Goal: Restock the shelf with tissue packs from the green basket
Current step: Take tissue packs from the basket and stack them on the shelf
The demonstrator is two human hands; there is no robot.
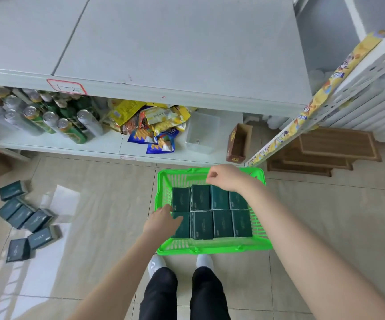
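A green basket [210, 249] sits on the tiled floor in the lower middle of the frame, just in front of the person's white shoes. It holds eight dark green tissue packs [222, 224], lying flat in two rows of four and touching one another. The left hand [161, 221] reaches over the basket's left wall, its fingers fairly straight and laid on the near-left pack, not wrapped around it. The right hand [223, 177] hangs above the basket's far rim with its fingers curled into a loose fist; nothing shows inside it. Across the upper half of the frame runs the white shelf [175, 54], its top board bare. On the lower board, from left to centre, are a cluster of drink cans [48, 118], a heap of snack bags [150, 123], a clear plastic tub [200, 132] and an open brown carton [238, 144]. More dark packs [30, 218] lie scattered on the floor at the left edge, beside a white sheet [64, 199]. Stacked wooden frames [325, 151] stand at the right.
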